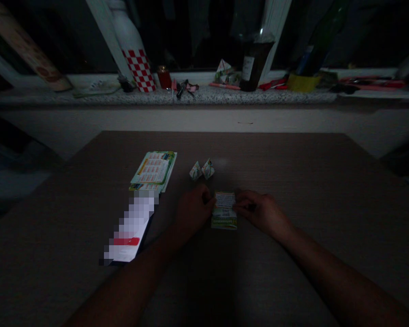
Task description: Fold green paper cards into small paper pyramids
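A small folded paper (224,211), printed in white and green with lines of text, lies on the dark table between my hands. My left hand (195,206) is closed, its thumb and finger at the paper's left edge. At the right edge, my right hand (264,210) pinches the paper with the fingertips. Just beyond them stand two small origami pieces (195,171) with pointed tips, side by side and made of similar printed paper. To the left lies a stack of printed calendar cards (153,168). The scene is dim, so fine folds are hard to make out.
A phone (131,234) with a lit, partly blurred screen lies left of my left forearm. Along the granite windowsill (197,96) stand a red-and-white checked bottle (139,68), a small red jar (164,77), a dark bag (254,66) and a green bottle (323,36).
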The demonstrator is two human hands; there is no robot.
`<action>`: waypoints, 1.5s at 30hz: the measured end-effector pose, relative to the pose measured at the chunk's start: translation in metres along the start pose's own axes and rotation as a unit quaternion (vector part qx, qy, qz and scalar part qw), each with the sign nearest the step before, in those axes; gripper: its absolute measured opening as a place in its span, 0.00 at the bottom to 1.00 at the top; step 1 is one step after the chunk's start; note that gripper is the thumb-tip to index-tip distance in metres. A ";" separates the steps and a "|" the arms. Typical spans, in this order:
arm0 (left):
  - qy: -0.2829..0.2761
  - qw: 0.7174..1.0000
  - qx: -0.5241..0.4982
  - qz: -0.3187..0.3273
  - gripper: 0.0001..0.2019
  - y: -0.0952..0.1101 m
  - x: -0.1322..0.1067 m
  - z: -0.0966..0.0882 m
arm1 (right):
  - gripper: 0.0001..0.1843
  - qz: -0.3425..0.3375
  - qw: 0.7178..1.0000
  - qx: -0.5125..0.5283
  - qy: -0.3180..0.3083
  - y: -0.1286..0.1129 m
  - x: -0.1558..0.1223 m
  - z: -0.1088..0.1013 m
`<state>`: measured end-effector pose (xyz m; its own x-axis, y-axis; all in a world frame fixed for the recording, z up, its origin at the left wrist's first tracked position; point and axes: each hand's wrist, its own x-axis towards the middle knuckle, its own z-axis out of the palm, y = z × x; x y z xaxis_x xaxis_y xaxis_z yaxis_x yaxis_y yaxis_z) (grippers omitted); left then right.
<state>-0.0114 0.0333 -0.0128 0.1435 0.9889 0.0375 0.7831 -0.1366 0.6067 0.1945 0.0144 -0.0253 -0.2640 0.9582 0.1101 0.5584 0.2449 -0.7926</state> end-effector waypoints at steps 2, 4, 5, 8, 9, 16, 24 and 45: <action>-0.002 1.000 -0.005 0.005 0.06 -0.001 0.000 0.000 | 0.04 -0.001 1.000 -0.002 -0.004 0.000 0.000 0.000; 0.001 1.000 -0.005 0.008 0.07 -0.001 0.000 0.000 | 0.03 -0.003 1.000 -0.010 -0.003 0.001 0.000 0.000; 0.002 1.000 -0.003 0.009 0.07 -0.001 0.000 0.000 | 0.03 -0.003 1.000 -0.012 -0.005 0.002 0.001 0.000; -0.002 1.000 0.005 0.004 0.06 -0.001 0.001 0.000 | 0.04 -0.001 1.000 -0.011 -0.014 0.004 0.001 -0.002; -0.003 1.000 0.006 0.001 0.06 -0.001 0.001 0.000 | 0.04 -0.001 1.000 -0.010 -0.020 0.005 0.001 -0.002; 0.000 1.000 0.004 -0.004 0.06 -0.002 0.000 0.001 | 0.09 -0.009 0.998 -0.041 -0.043 0.000 0.000 -0.010; 0.000 1.000 0.003 -0.004 0.06 0.001 0.000 -0.001 | 0.18 -0.027 0.997 -0.060 -0.045 -0.006 -0.007 -0.014; -0.002 1.000 0.015 0.001 0.06 0.001 0.001 0.000 | 0.42 -0.038 0.988 -0.139 -0.051 -0.002 -0.011 -0.016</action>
<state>-0.0106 0.0339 -0.0123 0.1473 0.9884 0.0358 0.8007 -0.1404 0.5824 0.2088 0.0062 -0.0156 -0.3830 0.9193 0.0904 0.7253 0.3598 -0.5869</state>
